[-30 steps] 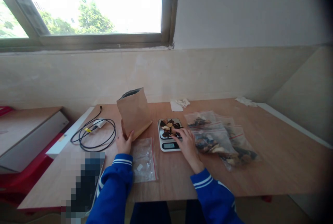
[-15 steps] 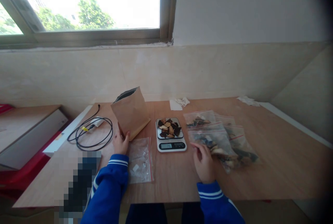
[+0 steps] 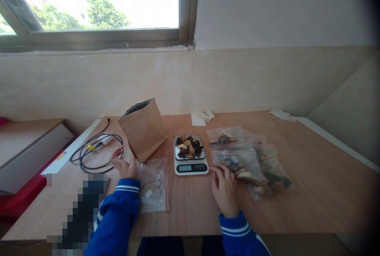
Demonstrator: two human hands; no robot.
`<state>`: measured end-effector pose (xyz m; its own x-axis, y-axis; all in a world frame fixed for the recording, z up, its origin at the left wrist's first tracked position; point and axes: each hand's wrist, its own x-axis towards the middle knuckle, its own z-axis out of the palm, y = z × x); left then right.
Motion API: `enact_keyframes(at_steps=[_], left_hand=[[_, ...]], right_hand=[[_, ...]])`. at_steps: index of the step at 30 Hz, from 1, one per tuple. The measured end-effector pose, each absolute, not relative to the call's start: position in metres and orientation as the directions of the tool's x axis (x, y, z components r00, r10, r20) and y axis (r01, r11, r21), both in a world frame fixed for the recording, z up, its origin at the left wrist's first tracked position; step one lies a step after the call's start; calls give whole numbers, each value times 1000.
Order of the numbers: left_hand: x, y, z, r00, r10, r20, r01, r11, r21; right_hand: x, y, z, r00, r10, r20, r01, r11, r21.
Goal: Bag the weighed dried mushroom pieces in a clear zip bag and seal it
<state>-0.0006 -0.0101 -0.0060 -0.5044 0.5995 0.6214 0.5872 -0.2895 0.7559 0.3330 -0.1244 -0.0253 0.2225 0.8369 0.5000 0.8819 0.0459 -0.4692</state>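
Head view shows our left hand open at the edge of the empty clear bag, right hand loosely curled beside the filled bags. Chips sit on the scale; we should open the bag wide before filling.

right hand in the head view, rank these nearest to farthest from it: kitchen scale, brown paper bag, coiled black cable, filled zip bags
From the right hand:
1. Filled zip bags, touching its fingertips on the right.
2. Kitchen scale, just up and left.
3. Brown paper bag, farther left, behind the left hand.
4. Coiled black cable, far left.
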Motion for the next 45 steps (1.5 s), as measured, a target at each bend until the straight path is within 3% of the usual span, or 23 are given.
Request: enact_keyframes(at_steps=[2,4,6,8,10,11,17,24,29,34,40,45], left_hand=[[-1,-18,-1,-545,504,670,620,-296,727],[1,-32,3,-497,539,680,645,-294,705],[8,-50,7,-279,712,644,678,-329,657],[19,-68,9,41,846,532,686,-411,601],[30,-82,6,310,873,377,685,-480,548],[35,-86,4,367,877,312,706,-480,521],[43,-86,-17,333,902,275,750,-430,503],[52,-90,-1,319,914,251,778,-403,482],[53,-99,-10,243,895,375,792,-406,456],[49,-97,-26,285,893,349,763,-432,482],[52,-107,-9,282,902,326,652,-430,625],[60,-134,14,203,839,504,494,-533,687]], right_hand=[[332,-124,-26,214,838,503,892,42,-451],[332,-123,-28,206,837,507,898,45,-439],[332,-123,-30,200,837,510,900,48,-433],[332,-123,-30,201,837,509,899,48,-435],[332,-123,-29,211,835,508,897,42,-440],[331,-124,-28,218,834,507,895,37,-445],[329,-127,-21,234,836,496,875,42,-483],[331,-129,-21,187,826,531,825,162,-542],[332,-132,-20,201,825,528,758,210,-617],[300,-142,-7,220,869,443,554,262,-790],[230,-152,14,36,940,338,335,307,-890],[202,-144,17,141,957,254,155,232,-960]])
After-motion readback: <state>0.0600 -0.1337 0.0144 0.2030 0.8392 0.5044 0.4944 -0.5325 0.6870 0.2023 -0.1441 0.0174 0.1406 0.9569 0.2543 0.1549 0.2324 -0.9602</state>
